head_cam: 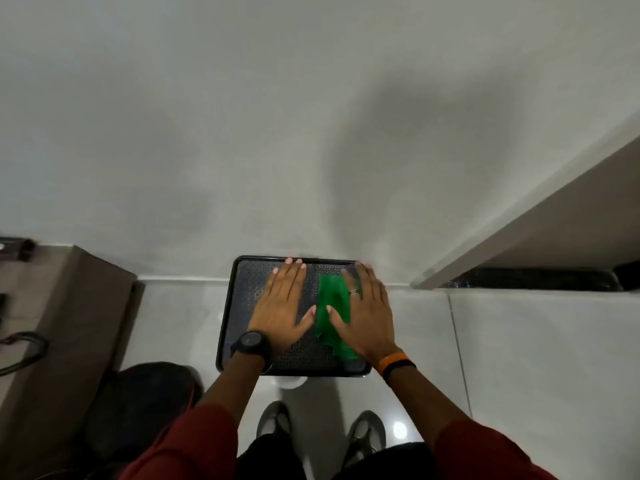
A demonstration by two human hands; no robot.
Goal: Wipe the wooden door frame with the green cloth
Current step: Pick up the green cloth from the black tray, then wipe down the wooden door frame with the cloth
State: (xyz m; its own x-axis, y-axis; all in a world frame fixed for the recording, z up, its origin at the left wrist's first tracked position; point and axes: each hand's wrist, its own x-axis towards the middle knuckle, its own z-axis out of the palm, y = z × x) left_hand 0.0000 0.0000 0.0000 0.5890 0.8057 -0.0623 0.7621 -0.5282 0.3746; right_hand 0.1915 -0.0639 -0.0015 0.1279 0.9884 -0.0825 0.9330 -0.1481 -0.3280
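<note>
A green cloth [333, 311] lies crumpled on a black textured tray [239, 299] that stands on a white stool near the wall. Flat over the tray's left half is my left hand [282, 301], palm down, fingers spread, holding nothing. My right hand [367, 317] hovers palm down over the tray's right half, partly covering the cloth's right edge, fingers apart and not closed on it. A pale wooden door frame edge [519, 230] runs diagonally at the right.
A brown cabinet [65, 306] with cables on top stands at the left. A dark bag [145, 403] sits on the floor beside it. Grey wall ahead, glossy floor tiles below, my shoes [277, 420] under the tray. A dark mat [536, 278] lies past the door frame.
</note>
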